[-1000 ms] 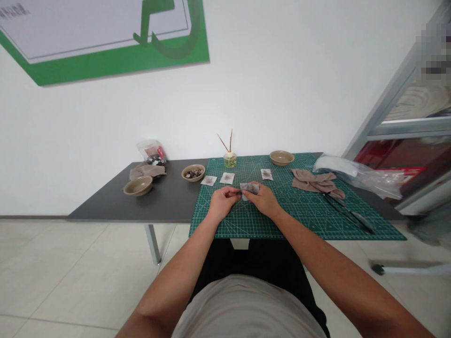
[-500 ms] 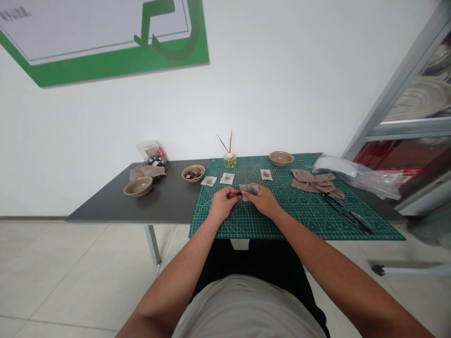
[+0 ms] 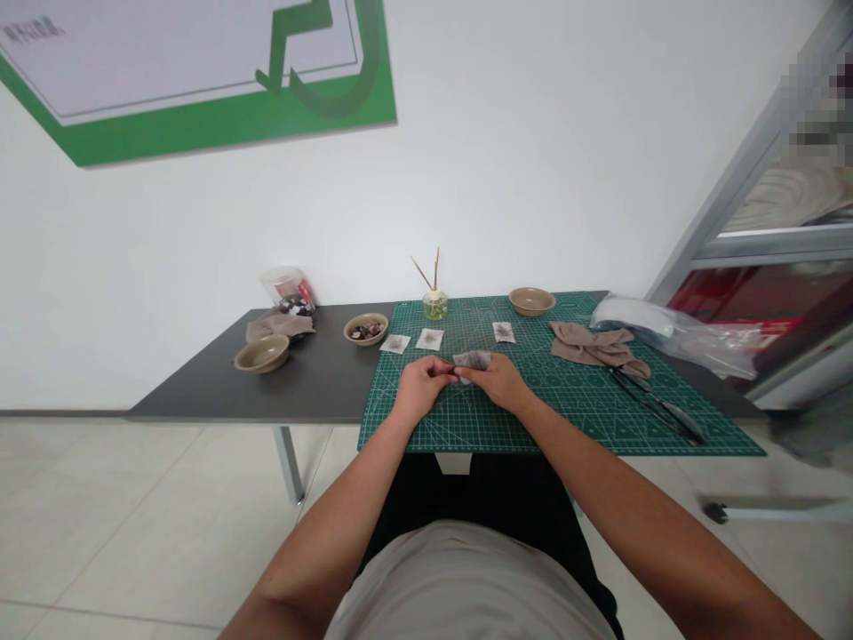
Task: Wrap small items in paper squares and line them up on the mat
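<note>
Both my hands meet over the middle of the green cutting mat (image 3: 573, 418). My left hand (image 3: 419, 384) and my right hand (image 3: 498, 380) pinch a small greyish sachet (image 3: 474, 359) between their fingertips, just above the mat. Three similar small white sachets lie flat behind it: one (image 3: 395, 343) at the mat's left edge, one (image 3: 430, 338) beside it, and one (image 3: 504, 332) further right. A beige cloth (image 3: 596, 345) lies crumpled on the mat to the right of my hands.
A reed diffuser jar (image 3: 435, 303) and an empty tan bowl (image 3: 531, 300) stand at the mat's back. On the dark table (image 3: 306, 382) are a bowl of dark pieces (image 3: 366, 328), an empty bowl (image 3: 262, 354), a cloth and a plastic bag. Black tongs (image 3: 657, 404) and a clear bag (image 3: 673, 329) lie right.
My fingers have shifted slightly on the sachet, and the two hands sit a little closer together. Nothing else on the table has moved.
</note>
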The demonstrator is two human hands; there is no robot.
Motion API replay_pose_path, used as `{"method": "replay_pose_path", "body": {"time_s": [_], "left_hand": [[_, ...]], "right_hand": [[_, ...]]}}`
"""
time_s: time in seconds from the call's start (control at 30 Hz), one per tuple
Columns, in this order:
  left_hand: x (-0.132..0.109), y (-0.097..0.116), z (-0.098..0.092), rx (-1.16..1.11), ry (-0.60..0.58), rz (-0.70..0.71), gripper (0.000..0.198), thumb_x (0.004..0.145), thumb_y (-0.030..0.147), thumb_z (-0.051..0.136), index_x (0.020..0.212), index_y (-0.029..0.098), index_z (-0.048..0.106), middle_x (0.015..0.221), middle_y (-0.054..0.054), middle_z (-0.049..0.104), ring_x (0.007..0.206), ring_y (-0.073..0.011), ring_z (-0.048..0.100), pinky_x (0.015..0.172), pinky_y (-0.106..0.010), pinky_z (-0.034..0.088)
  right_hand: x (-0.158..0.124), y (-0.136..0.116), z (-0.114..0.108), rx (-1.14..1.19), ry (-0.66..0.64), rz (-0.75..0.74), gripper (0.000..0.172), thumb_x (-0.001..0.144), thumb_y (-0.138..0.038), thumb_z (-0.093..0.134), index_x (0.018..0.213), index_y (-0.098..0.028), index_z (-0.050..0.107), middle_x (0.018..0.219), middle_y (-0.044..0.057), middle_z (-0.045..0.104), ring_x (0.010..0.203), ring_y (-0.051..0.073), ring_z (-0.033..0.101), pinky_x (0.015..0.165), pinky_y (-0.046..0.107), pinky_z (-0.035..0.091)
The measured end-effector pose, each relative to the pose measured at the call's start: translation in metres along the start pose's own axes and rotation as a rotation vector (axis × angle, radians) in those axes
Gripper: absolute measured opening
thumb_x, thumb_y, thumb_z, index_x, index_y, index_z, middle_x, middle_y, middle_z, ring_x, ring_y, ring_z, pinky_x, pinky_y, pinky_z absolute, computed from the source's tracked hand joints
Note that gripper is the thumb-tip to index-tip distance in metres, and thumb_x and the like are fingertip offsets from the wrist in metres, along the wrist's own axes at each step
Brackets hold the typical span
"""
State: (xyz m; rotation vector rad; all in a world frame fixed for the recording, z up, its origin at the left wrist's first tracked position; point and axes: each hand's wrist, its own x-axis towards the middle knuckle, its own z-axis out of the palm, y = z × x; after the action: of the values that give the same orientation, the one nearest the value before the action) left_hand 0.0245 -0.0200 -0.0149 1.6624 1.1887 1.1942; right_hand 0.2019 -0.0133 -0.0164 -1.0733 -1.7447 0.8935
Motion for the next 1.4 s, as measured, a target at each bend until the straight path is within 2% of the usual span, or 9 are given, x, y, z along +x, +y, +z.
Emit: {"method": "replay_pose_path", "body": {"time_s": [0.2, 0.33, 0.57, 0.7, 0.87, 1.03, 1.2, 1.4], "left_hand": [[0.0012, -0.0053, -0.0009, -0.001, 0.005, -0.012, 0.009, 0.062, 0.020, 0.073, 0.067, 0.017, 0.066, 0.081, -0.001, 0.070, 0.074, -0.0152, 0.063, 0.074, -0.029, 0.048], [0.0007, -0.0049, -0.0008, -0.012, 0.003, -0.014, 0.010, 0.062, 0.021, 0.073, 0.068, 0.018, 0.067, 0.082, -0.001, 0.070, 0.075, -0.0153, 0.063, 0.074, -0.029, 0.048], [0.0010, -0.0020, -0.0009, -0.041, -0.014, -0.032, 0.009, 0.061, 0.020, 0.073, 0.066, 0.017, 0.065, 0.080, -0.001, 0.069, 0.073, -0.0149, 0.062, 0.073, -0.029, 0.048], [0.0014, -0.0008, -0.0009, -0.050, -0.005, -0.053, 0.011, 0.061, 0.020, 0.074, 0.067, 0.017, 0.066, 0.080, -0.001, 0.070, 0.074, -0.0151, 0.062, 0.073, -0.029, 0.048], [0.0016, -0.0001, -0.0007, -0.062, 0.002, -0.046, 0.013, 0.061, 0.021, 0.074, 0.068, 0.017, 0.065, 0.078, -0.001, 0.069, 0.072, -0.0145, 0.061, 0.072, -0.028, 0.047], [0.0018, -0.0004, -0.0004, -0.064, 0.017, -0.054, 0.014, 0.061, 0.021, 0.074, 0.070, 0.017, 0.065, 0.080, -0.001, 0.069, 0.072, -0.0143, 0.061, 0.072, -0.029, 0.047], [0.0029, -0.0042, -0.0012, -0.042, 0.000, -0.019, 0.012, 0.061, 0.021, 0.074, 0.067, 0.017, 0.063, 0.075, 0.000, 0.067, 0.070, -0.0139, 0.060, 0.071, -0.028, 0.047], [0.0020, -0.0044, -0.0013, -0.020, -0.017, -0.019, 0.011, 0.061, 0.021, 0.073, 0.066, 0.017, 0.064, 0.080, -0.002, 0.069, 0.073, -0.0148, 0.061, 0.072, -0.028, 0.047]], "right_hand": [[-0.0002, 0.0012, -0.0002, -0.065, -0.037, -0.025, 0.022, 0.079, -0.041, 0.063, 0.078, -0.019, 0.064, 0.068, -0.001, 0.064, 0.063, 0.014, 0.056, 0.062, 0.027, 0.042], [-0.0015, -0.0017, -0.0007, -0.085, 0.001, -0.019, 0.024, 0.078, -0.042, 0.063, 0.075, -0.019, 0.063, 0.064, -0.002, 0.061, 0.059, 0.014, 0.053, 0.059, 0.027, 0.040], [-0.0017, -0.0034, -0.0007, -0.089, -0.043, -0.037, 0.022, 0.080, -0.041, 0.062, 0.080, -0.020, 0.064, 0.070, -0.002, 0.063, 0.064, 0.014, 0.055, 0.064, 0.027, 0.041], [-0.0017, -0.0028, -0.0005, -0.122, -0.002, -0.034, 0.021, 0.079, -0.040, 0.063, 0.076, -0.020, 0.063, 0.067, -0.002, 0.062, 0.063, 0.015, 0.054, 0.063, 0.028, 0.041], [-0.0010, -0.0021, 0.0011, -0.119, 0.015, -0.052, 0.019, 0.081, -0.039, 0.060, 0.085, -0.021, 0.064, 0.074, -0.001, 0.065, 0.068, 0.016, 0.056, 0.067, 0.029, 0.042], [-0.0003, -0.0027, 0.0022, -0.156, 0.080, -0.057, 0.016, 0.082, -0.036, 0.057, 0.085, -0.021, 0.062, 0.074, -0.001, 0.062, 0.070, 0.016, 0.056, 0.068, 0.029, 0.042], [-0.0011, -0.0042, 0.0019, -0.171, -0.005, -0.065, 0.017, 0.081, -0.038, 0.060, 0.082, -0.021, 0.061, 0.071, -0.002, 0.061, 0.066, 0.015, 0.055, 0.065, 0.028, 0.041], [-0.0018, -0.0037, -0.0004, -0.113, -0.020, -0.027, 0.018, 0.078, -0.038, 0.063, 0.080, -0.020, 0.064, 0.068, -0.002, 0.063, 0.063, 0.015, 0.056, 0.063, 0.028, 0.041]]}}
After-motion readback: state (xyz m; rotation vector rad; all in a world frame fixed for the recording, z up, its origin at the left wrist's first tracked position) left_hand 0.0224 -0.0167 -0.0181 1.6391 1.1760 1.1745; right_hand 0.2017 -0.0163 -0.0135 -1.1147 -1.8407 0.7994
